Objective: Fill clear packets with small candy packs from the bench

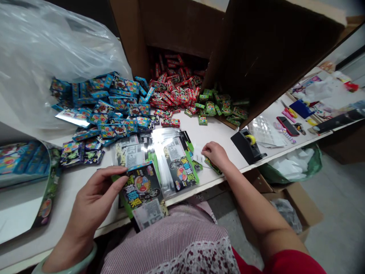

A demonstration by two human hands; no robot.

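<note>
The left hand grips a black-and-green plastic candy packet — long axis toward eleven o'clock — while the right hand, nearer two o'clock, pinches a narrow white paper slip.

Your left hand covers one edge of the black candy packet; your right hand hides most of the small green packet beneath it; the clear plastic bag runs off the top-left corner; your red sleeve is cut off below; the print on the blue boxes is too small to read.
</note>
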